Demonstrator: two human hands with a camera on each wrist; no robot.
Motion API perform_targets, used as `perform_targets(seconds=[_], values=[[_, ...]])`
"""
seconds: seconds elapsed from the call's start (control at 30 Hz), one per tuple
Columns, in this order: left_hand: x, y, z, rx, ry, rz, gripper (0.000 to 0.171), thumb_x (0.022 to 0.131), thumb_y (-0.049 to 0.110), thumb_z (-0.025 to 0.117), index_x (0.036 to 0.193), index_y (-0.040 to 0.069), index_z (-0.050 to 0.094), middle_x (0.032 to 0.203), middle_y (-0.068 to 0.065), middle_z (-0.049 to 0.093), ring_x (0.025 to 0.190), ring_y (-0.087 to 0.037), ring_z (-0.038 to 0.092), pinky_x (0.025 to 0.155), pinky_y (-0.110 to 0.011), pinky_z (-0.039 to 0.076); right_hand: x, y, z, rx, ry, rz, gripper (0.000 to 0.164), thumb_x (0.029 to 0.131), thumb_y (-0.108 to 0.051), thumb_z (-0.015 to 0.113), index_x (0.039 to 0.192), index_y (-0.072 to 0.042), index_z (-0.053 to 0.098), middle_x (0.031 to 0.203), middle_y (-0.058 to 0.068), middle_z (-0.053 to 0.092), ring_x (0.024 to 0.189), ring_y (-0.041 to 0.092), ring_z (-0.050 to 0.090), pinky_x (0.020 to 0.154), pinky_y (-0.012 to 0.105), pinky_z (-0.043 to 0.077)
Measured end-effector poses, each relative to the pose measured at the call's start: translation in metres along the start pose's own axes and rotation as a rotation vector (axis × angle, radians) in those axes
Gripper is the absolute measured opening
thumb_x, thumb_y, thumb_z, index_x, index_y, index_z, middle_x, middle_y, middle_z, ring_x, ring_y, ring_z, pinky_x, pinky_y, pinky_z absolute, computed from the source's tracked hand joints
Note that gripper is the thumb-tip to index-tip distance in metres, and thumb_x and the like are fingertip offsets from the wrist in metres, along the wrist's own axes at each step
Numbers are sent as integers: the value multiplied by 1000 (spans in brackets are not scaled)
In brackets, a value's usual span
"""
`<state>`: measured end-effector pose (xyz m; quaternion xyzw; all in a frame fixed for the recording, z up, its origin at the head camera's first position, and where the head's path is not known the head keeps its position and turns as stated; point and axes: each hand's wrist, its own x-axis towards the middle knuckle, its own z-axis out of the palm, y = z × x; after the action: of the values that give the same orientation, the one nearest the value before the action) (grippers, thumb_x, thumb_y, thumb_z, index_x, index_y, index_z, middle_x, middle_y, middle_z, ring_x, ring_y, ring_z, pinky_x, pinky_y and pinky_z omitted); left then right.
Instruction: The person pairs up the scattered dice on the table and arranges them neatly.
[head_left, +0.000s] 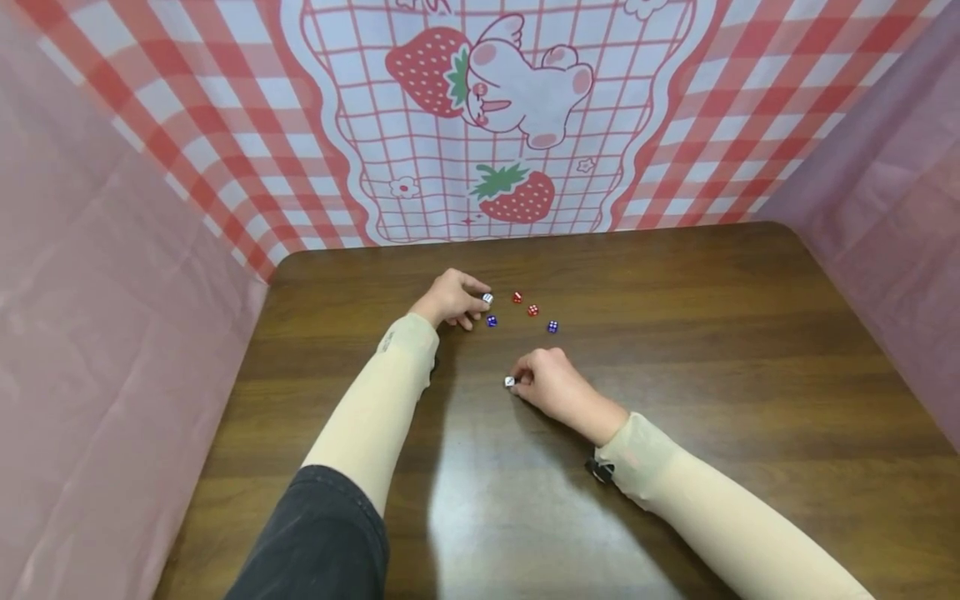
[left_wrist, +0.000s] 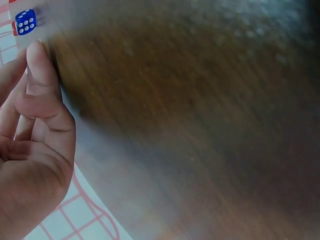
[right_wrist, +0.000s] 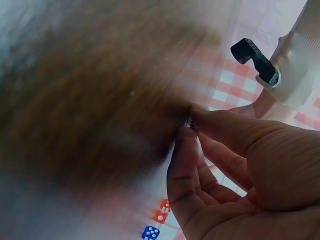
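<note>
Between thumb and fingertips my right hand (head_left: 557, 388) pinches a small white die (head_left: 510, 382) at the middle of the table; in the right wrist view the fingers mostly hide this die (right_wrist: 190, 122). Farther back, my left hand (head_left: 452, 298) holds a second white die (head_left: 487, 298) at its thumb and index fingertips; the left wrist view does not show that die. A blue die (head_left: 492, 321) lies just in front of the left fingertips. To the right are a red die (head_left: 517, 297), another red die (head_left: 533, 310) and another blue die (head_left: 552, 327).
The dice lie on a brown wood-grain table (head_left: 720, 350). A red-checked cloth (head_left: 247, 100) with strawberry drawings hangs along its back edge. Pink curtains (head_left: 112, 317) stand at both sides. A black device (head_left: 600, 470) sits at the right wrist.
</note>
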<state>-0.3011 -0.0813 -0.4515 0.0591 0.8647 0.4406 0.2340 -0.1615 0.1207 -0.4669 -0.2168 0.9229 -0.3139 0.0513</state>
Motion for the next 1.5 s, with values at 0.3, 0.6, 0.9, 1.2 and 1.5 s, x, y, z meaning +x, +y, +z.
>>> perform_targets(seconds=[0.3, 0.6, 0.9, 1.2, 1.5], values=[[5, -2, 0, -35, -9, -22, 33, 95, 10, 74, 128, 9, 71, 76, -16, 72, 55, -23, 69, 43, -27, 48, 1, -1, 2, -5, 14, -14, 6, 82, -3, 82, 84, -6, 77, 65, -7, 63, 59, 6, 56, 57, 27, 50], [10, -3, 1, -2, -14, -1, 27, 96, 11, 74, 122, 8, 74, 75, -17, 71, 53, -22, 67, 45, -29, 52, 0, -1, 1, -5, 20, -9, 6, 81, -3, 82, 84, -6, 77, 65, -7, 62, 59, 6, 55, 57, 27, 50], [7, -5, -3, 46, -4, 24, 21, 96, 15, 74, 116, 7, 76, 74, -16, 71, 56, -24, 69, 50, -32, 56, 1, -2, 0, -6, 18, 1, 7, 81, -3, 83, 84, -6, 77, 65, -7, 61, 59, 7, 55, 57, 28, 50], [-4, -15, -7, 42, 28, 34, 17, 93, 13, 77, 109, 6, 78, 71, -15, 71, 57, -24, 70, 52, -33, 58, 2, -2, 0, 6, -1, 19, 7, 82, -2, 82, 86, -5, 77, 67, -4, 63, 60, 9, 56, 58, 28, 50], [-31, -24, -2, 85, 16, 57, 13, 91, 10, 79, 103, 6, 80, 67, -13, 70, 54, -21, 68, 52, -33, 58, 2, -3, 1, 17, -13, 30, 9, 81, -1, 82, 87, -5, 77, 67, -5, 62, 61, 10, 57, 58, 29, 51]])
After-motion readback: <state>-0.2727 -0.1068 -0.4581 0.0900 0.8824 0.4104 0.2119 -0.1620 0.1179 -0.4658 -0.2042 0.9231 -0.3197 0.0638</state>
